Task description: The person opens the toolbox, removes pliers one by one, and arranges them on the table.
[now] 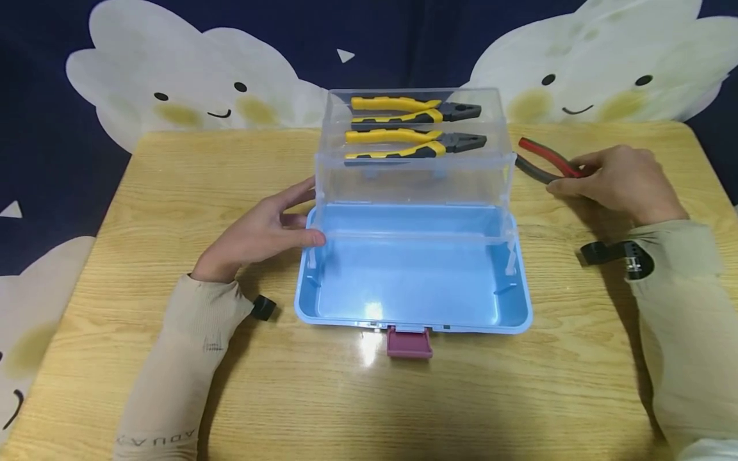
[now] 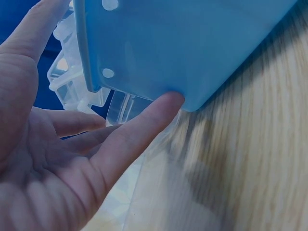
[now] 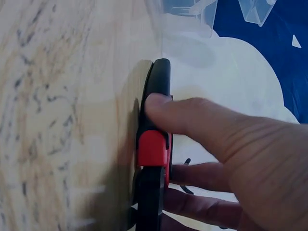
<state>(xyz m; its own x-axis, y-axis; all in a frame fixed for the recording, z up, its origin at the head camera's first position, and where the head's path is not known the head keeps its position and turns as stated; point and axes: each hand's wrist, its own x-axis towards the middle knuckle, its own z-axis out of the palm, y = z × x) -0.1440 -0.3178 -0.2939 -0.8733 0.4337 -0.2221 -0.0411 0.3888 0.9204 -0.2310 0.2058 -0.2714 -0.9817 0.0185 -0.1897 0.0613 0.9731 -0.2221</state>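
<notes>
A blue toolbox (image 1: 403, 282) stands with its clear lid and trays raised at the back. My left hand (image 1: 262, 227) rests against its left side, thumb at the rim and the other fingers stretched toward the back. In the left wrist view, one straight fingertip (image 2: 171, 99) touches the blue wall's lower corner. To the right of the toolbox, my right hand (image 1: 619, 182) pinches red-and-black pliers (image 1: 544, 153) low over the table. In the right wrist view, the thumb presses the pliers' (image 3: 153, 149) black handle; other fingers are behind, and the head runs out of frame.
Yellow-and-black pliers (image 1: 398, 104) lie in the upper clear tray, with a similar pair (image 1: 398, 136) in the tray below. A purple latch (image 1: 409, 344) hangs open at the toolbox front. Behind the wooden table (image 1: 190, 173) is a dark cloth with clouds.
</notes>
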